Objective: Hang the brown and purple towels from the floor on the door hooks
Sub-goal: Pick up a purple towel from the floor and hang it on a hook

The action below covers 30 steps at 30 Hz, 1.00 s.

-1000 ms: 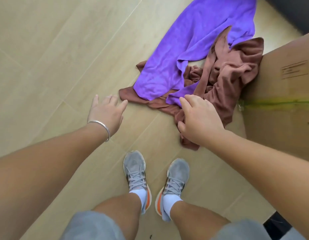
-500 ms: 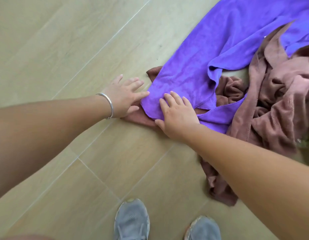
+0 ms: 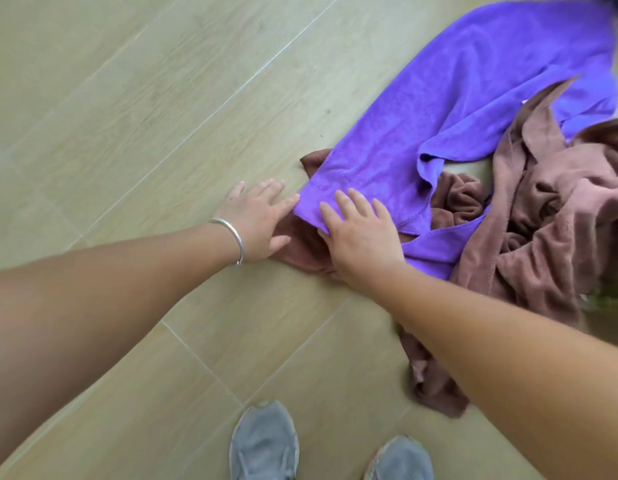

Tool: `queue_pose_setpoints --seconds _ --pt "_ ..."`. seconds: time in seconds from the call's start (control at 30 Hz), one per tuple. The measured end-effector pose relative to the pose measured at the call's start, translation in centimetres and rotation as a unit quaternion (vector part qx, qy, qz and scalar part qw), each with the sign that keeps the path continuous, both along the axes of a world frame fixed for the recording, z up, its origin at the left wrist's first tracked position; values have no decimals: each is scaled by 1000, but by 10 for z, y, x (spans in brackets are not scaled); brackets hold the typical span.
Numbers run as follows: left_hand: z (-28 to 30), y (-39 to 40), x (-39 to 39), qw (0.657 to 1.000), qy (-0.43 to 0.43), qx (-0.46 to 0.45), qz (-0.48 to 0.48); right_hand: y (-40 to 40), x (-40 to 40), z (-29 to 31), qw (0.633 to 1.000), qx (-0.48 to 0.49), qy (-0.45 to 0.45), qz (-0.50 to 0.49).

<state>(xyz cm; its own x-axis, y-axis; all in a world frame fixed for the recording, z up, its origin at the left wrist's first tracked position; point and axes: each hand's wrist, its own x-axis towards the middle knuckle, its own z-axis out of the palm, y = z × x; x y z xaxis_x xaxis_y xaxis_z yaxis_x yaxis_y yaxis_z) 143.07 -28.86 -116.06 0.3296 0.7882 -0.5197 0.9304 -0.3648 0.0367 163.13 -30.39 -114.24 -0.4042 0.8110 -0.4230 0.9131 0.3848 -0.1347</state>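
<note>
- The right hand [image 3: 361, 237] lies palm down with its fingers [image 3: 349, 204] straight and slightly spread, pressing flat on the near corner of the purple towel [image 3: 473, 98]; nothing is curled round the cloth.
- The left hand [image 3: 257, 223] also has its fingers straight and a little apart. Its forefinger tip touches the purple towel's corner edge, and its thumb lies against the brown towel [image 3: 549, 244] showing below that corner.
- A thin silver bangle [image 3: 233, 237] circles the left wrist.
- The purple towel spreads flat across the floor [image 3: 127, 116], running from the hands up toward the far right of the view, with one edge folded over near its middle.
- The brown towel lies partly under the purple one: a small corner pokes out on the far side, a strip shows between the two hands, and the bulk is bunched in folds to the right, trailing down under the right forearm.
- The floor is pale wood-look tile with thin grout lines.
- Two grey shoes [image 3: 264, 441] stand at the bottom edge, toes toward the towels.
- No writing, brand or label can be read on the towels, bangle or shoes.
</note>
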Motion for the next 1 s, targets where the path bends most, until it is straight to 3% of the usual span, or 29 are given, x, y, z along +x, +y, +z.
queue_pose_setpoints --seconds 0.23,0.53,0.77,1.0 --pt "148 15 38 987 -111 60 94 32 31 179 993 105 47 -36" --pt "400 24 65 942 -231 79 229 67 11 459 992 123 21 -5" --pt "509 29 11 931 -205 121 275 95 -45 595 983 167 60 54" --pt "532 -17 -120 916 -84 110 376 97 -124 645 970 174 147 90"
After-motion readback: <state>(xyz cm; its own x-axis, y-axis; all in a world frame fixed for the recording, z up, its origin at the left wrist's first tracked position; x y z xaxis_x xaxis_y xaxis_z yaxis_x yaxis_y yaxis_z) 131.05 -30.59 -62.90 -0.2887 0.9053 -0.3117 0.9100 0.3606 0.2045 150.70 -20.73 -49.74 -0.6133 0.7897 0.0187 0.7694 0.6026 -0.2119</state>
